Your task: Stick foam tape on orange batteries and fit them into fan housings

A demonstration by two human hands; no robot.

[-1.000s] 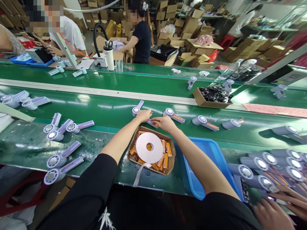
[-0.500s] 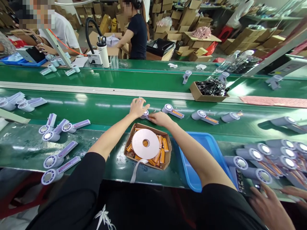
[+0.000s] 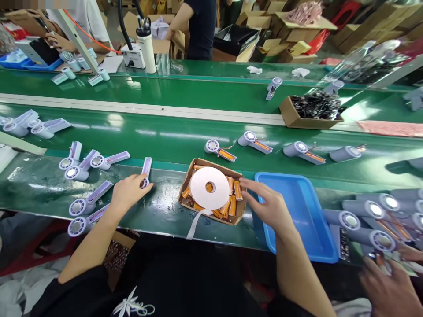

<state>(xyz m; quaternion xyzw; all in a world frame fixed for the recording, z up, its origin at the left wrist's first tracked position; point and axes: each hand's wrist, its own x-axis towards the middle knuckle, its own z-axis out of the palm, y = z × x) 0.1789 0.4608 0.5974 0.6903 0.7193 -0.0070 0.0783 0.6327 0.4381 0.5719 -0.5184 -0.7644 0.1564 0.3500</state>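
Observation:
My left hand [image 3: 129, 193] is closed around the round head of a lilac handheld fan housing [image 3: 147, 166], whose hollow handle points away from me. At the right edge of a cardboard box [image 3: 183, 203], my right hand [image 3: 269, 204] has its fingers apart beside an orange battery [image 3: 238, 190]; whether the fingertips touch it I cannot tell. Several orange batteries lie in the box beneath a white tape roll [image 3: 201, 187] with a loose tail. On the green belt beyond lies a fan housing [image 3: 212, 146] with an orange battery in its handle and loose wires.
A blue tray [image 3: 297, 211] stands right of the box. Several housings [image 3: 77, 207] with hollow handles lie at left, and more fan housings [image 3: 363, 208] are piled at right near a co-worker's hands [image 3: 386, 277]. Across the belt is a carton of black parts [image 3: 313, 108].
Both hands have left the housing on the belt, which stays there. My left hand came back leftward to another housing; my right hand came back to the box. The view has tilted down.

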